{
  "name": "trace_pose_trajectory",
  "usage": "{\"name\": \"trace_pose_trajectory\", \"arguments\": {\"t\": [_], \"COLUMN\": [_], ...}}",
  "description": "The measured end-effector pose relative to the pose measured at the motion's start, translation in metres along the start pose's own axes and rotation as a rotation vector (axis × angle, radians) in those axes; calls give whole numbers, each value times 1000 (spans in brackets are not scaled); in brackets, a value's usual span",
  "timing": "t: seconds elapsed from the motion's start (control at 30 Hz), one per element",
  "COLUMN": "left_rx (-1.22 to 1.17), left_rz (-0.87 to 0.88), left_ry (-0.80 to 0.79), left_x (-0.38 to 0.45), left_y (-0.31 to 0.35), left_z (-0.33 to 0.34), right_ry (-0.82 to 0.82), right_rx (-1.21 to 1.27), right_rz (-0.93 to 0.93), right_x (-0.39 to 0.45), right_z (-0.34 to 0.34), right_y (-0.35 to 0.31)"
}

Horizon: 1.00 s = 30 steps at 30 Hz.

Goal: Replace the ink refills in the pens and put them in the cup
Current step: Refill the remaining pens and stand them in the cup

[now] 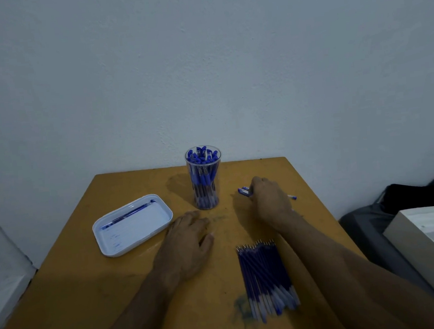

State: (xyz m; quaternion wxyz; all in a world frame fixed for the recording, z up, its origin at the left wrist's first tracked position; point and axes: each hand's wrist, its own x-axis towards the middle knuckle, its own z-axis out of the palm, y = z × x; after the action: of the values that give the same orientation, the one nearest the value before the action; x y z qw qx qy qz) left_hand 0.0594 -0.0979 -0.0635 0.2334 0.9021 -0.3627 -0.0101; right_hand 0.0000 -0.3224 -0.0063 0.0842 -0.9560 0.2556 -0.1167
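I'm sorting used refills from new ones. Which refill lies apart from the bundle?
The single refill inside the white tray, left of the cup. The other refills lie bundled on the table near the right forearm.

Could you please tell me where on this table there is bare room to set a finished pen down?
Bare wood shows along the table's near-left side, below the white tray and left of the left hand, and in the far-left corner behind the tray. The middle is crowded: the cup, the right hand over pens, and the refills.
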Motion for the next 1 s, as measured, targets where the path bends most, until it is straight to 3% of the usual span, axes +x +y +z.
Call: {"name": "trace_pose_trajectory", "arguments": {"t": [0.2, 0.37, 0.5, 0.6, 1.0], "left_rx": [-326, -669, -1003, -997, -637], "left_rz": [-75, -125, -273, -311, -83], "left_ry": [109, 94, -99, -201, -63], "left_x": [-26, -61, -62, -62, -61], "left_y": [2, 23, 35, 34, 25], "left_z": [-13, -29, -37, -32, -26], "right_ry": [-2, -261, -361, -369, -457], "right_rx": [90, 793, 1203, 1358, 1481], "right_rz": [-29, 41, 209, 267, 239], "right_x": [-38, -94, -109, -105, -95], "right_z": [-46, -46, -20, -11, -5], "right_y": [-37, -58, -64, -63, -47]}}
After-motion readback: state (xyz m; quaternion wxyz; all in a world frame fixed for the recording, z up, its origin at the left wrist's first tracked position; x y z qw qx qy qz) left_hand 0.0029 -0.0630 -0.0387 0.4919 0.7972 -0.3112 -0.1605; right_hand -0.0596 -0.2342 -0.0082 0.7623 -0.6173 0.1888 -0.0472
